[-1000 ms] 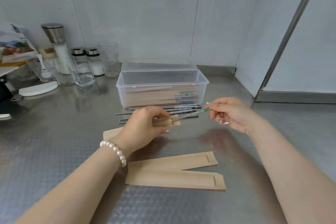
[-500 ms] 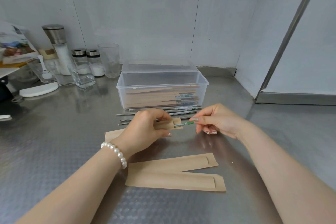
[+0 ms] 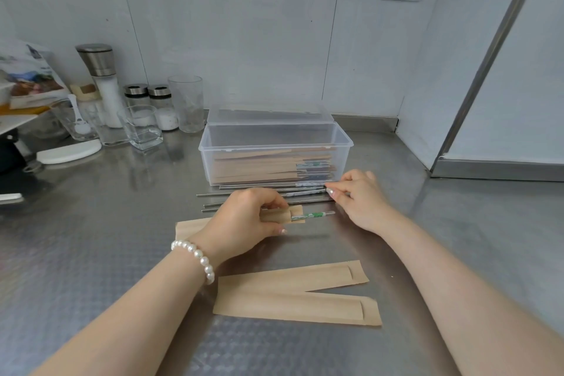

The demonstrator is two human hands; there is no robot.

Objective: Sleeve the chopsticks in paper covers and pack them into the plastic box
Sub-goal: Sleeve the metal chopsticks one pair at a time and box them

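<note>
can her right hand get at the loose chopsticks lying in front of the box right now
Probably yes. The right hand is already at the patterned ends of the loose chopsticks, which lie bare on the counter before the plastic box; nothing covers them, and the left hand is beside them.

Green-patterned chopstick (image 3: 311, 215) juts from a held brown paper cover (image 3: 282, 216); clear plastic box (image 3: 274, 143) holds sleeved pairs.

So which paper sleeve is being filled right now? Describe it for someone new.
Start at the clear plastic box by the back wall. In front of it lie loose metal chopsticks; just nearer, the left hand grips a brown sleeve. Unlike the two flat empty sleeves nearest the camera, a green-patterned chopstick end sticks out.
</note>
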